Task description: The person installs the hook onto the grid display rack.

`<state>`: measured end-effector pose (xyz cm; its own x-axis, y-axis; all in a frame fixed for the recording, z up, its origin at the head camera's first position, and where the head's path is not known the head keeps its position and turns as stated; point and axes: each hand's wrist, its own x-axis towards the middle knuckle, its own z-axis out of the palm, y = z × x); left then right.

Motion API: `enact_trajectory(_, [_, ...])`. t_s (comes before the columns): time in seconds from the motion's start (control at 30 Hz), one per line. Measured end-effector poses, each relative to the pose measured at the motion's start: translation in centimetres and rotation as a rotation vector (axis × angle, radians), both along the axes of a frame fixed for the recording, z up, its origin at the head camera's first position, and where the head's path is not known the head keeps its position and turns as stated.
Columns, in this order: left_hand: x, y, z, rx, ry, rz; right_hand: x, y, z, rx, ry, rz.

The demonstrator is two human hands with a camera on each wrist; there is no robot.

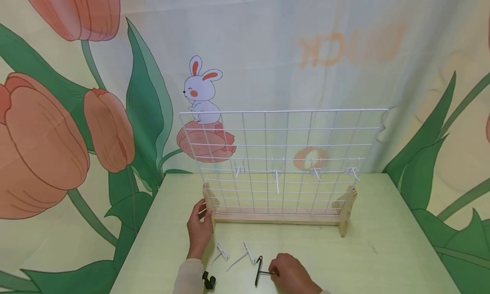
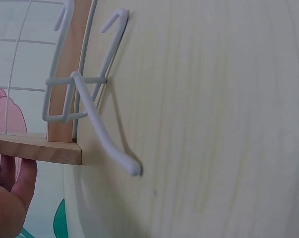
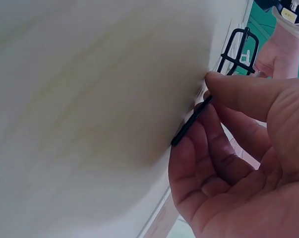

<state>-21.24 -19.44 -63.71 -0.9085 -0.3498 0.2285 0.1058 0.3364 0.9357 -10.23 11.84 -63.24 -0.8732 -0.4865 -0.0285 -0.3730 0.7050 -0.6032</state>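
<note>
A white wire grid panel point(image 1: 283, 158) stands upright in a wooden base point(image 1: 275, 218). My left hand point(image 1: 200, 231) is at its left end, fingertips against the outer face of the wooden side piece point(image 2: 35, 150). My right hand point(image 1: 292, 273) pinches the straight prong of a black wire hook point(image 1: 259, 272) between thumb and fingers, low over the table. The hook's looped back point(image 3: 238, 52) points left, away from the palm. Two loose white hooks point(image 1: 246, 253) point(image 1: 222, 251) lie between my hands; a white hook point(image 2: 97, 114) shows large in the left wrist view.
Several white hooks point(image 1: 277, 175) hang in a row across the grid. The pale table point(image 1: 386, 251) extends to both sides of the stand. Behind it hangs a curtain point(image 1: 268, 51) printed with tulips and a rabbit. A black device point(image 1: 209, 280) is at the left wrist.
</note>
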Motion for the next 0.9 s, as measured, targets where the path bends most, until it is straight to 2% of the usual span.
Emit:
enact_trajectory(0.17, [-0.02,-0.06,-0.09,-0.002,0.003,-0.005,0.01,-0.04,-0.05,0.013,-0.003,0.008])
enact_trajectory(0.33, [-0.1,-0.08,-0.17,0.001,0.004,-0.004,0.03,-0.11,-0.24,0.022,0.03,0.003])
enact_trajectory(0.47, [-0.09,-0.05,-0.12,-0.001,0.003,-0.001,0.18,-0.05,0.15,-0.004,0.047,0.005])
enact_trajectory(0.57, [-0.05,-0.02,-0.01,-0.004,0.003,-0.002,0.02,0.04,0.3,-0.043,0.033,0.0])
enact_trajectory(0.8, [-0.05,0.0,0.02,0.0,0.001,-0.002,-0.43,0.39,-0.44,-0.193,-0.074,-0.069])
enact_trajectory(0.9, [-0.04,-0.05,-0.07,-0.004,0.003,0.003,-0.41,0.46,-0.45,-0.261,-0.076,-0.09])
